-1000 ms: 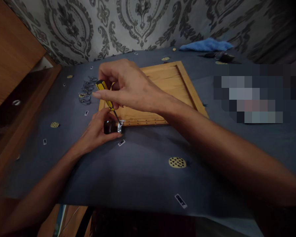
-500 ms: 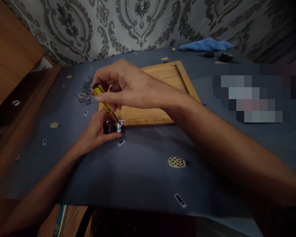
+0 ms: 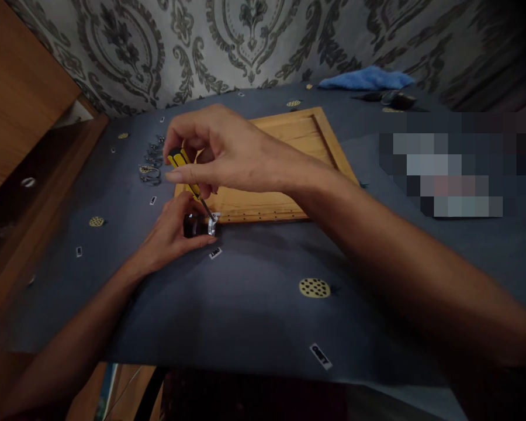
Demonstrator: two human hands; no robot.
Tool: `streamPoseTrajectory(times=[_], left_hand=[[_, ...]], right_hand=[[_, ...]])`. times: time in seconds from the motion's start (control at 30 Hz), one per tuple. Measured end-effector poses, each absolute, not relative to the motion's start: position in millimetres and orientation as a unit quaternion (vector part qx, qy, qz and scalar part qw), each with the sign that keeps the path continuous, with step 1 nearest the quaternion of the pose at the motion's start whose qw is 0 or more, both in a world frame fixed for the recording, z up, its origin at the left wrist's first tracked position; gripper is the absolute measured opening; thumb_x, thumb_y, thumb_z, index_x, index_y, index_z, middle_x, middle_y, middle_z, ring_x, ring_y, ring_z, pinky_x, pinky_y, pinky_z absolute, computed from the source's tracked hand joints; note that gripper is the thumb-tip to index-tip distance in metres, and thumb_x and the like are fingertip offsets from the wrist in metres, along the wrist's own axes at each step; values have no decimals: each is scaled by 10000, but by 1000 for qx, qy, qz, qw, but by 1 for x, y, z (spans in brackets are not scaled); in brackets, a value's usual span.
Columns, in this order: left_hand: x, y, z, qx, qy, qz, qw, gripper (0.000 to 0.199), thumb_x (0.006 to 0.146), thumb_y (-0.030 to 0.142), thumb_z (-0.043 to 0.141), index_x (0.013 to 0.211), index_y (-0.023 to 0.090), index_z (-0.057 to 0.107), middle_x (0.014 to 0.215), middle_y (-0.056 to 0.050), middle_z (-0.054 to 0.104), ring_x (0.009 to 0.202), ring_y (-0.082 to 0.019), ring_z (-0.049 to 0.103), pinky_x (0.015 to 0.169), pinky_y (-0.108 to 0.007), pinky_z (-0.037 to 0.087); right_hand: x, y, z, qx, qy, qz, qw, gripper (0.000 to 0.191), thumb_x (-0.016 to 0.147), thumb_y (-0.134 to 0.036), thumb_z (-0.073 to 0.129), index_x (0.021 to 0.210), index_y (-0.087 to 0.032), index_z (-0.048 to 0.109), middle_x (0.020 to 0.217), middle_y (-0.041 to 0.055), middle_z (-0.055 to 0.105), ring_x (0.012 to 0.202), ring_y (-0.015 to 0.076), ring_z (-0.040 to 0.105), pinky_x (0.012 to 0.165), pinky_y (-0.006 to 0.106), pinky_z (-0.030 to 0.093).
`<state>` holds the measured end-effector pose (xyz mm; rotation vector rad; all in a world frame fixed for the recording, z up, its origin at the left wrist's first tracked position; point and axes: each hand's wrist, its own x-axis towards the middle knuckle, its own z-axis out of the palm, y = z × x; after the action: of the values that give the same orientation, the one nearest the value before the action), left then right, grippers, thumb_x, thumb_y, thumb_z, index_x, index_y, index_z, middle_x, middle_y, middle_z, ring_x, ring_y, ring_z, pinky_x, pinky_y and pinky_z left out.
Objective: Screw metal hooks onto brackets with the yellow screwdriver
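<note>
Right hand (image 3: 232, 153) had shifted slightly leftward since a second before, its grip curled round the screwdriver (image 3: 193, 191), whose tip met the fitting (image 3: 211, 227) at the panel's (image 3: 254, 204) near left corner. Left hand's (image 3: 170, 232) grip, half spread, had hold of the fitting. Panel lay toward the bench's (image 3: 254, 304) far edge, metal pieces (image 3: 149, 174) nearer its far left corner.

The right hand (image 3: 228, 149) and its forearm (image 3: 377, 237) hid much of the honey-coloured rectangular wooden board (image 3: 263, 204).
Its fingers covered part of the slim yellow-and-black screwdriver (image 3: 193, 190), whose tip was too small to read against the shiny silver metal fitting (image 3: 212, 227), itself partly masked by the left hand (image 3: 173, 225). Pixelated blocks (image 3: 447, 166) obscured the right side of the blue-covered desk (image 3: 254, 304); the black object (image 3: 394, 99) near the fluffy blue cloth (image 3: 368, 78) was too dim to identify. The brown wooden cabinet (image 3: 26, 76) ran off the left edge.
</note>
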<state>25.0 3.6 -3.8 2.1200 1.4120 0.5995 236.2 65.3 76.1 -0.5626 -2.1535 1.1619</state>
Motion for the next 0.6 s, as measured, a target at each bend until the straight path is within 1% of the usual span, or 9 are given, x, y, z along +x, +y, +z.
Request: streamPoseTrajectory(times=[0.03, 0.07, 0.13, 0.27, 0.33, 0.4, 0.47, 0.6], left_hand=[[25, 4, -4, 784, 522, 222, 254, 497, 785, 511, 880, 1099, 245, 602, 1073, -45, 729, 990, -278, 665, 887, -429, 520], [24, 4, -4, 785, 522, 222, 250, 500, 787, 517, 879, 1103, 242, 605, 1074, -46, 727, 991, -277, 665, 882, -424, 519], [24, 3, -4, 786, 522, 220, 249, 498, 796, 528, 870, 1104, 233, 612, 1071, -48, 724, 980, -271, 666, 865, -414, 521], [24, 3, -4, 786, 524, 211, 251, 473, 802, 522, 862, 1089, 221, 636, 1043, -46, 715, 955, -262, 657, 836, -401, 518], [25, 3, -3, 786, 525, 211, 249, 455, 800, 508, 864, 1082, 224, 650, 1030, -42, 698, 928, -250, 643, 811, -387, 508], [25, 3, -3, 784, 526, 216, 251, 440, 796, 496, 866, 1069, 223, 655, 1021, -43, 682, 923, -247, 633, 796, -378, 500], [25, 3, -3, 781, 527, 219, 254, 433, 794, 491, 864, 1058, 221, 653, 1024, -46, 678, 941, -250, 630, 797, -377, 499], [24, 3, -5, 778, 528, 219, 260, 431, 797, 489, 859, 1062, 228, 643, 1001, -35, 677, 917, -242, 629, 781, -373, 503]], right_hand=[[237, 66, 77, -202, -822, 440, 300, 37, 995, -159, 664, 1009, -140, 635, 722, -103, 595, 583, 16, 594, 566, 131, 474], [238, 66, 77, -194, -826, 440, 294, 44, 1002, -154, 648, 1037, -129, 659, 729, -95, 613, 584, 16, 598, 565, 131, 476], [239, 66, 79, -190, -831, 437, 288, 30, 998, -156, 656, 986, -135, 674, 722, -80, 639, 608, 25, 623, 567, 124, 481], [237, 64, 81, -222, -837, 406, 290, 216, 942, -250, 717, 776, -194, 589, 659, -105, 602, 672, 31, 673, 570, 86, 470], [235, 63, 80, -236, -840, 380, 306, 304, 935, -315, 706, 712, -198, 535, 617, -117, 554, 693, 24, 683, 564, 80, 445], [234, 63, 79, -240, -846, 355, 318, 364, 944, -370, 680, 684, -190, 500, 599, -122, 540, 725, 25, 691, 563, 90, 426], [233, 63, 77, -239, -851, 337, 325, 382, 944, -395, 667, 683, -186, 481, 603, -125, 554, 749, 32, 693, 559, 103, 413], [232, 64, 76, -245, -857, 311, 331, 350, 924, -358, 680, 693, -197, 471, 650, -112, 595, 793, 52, 693, 550, 122, 411]])
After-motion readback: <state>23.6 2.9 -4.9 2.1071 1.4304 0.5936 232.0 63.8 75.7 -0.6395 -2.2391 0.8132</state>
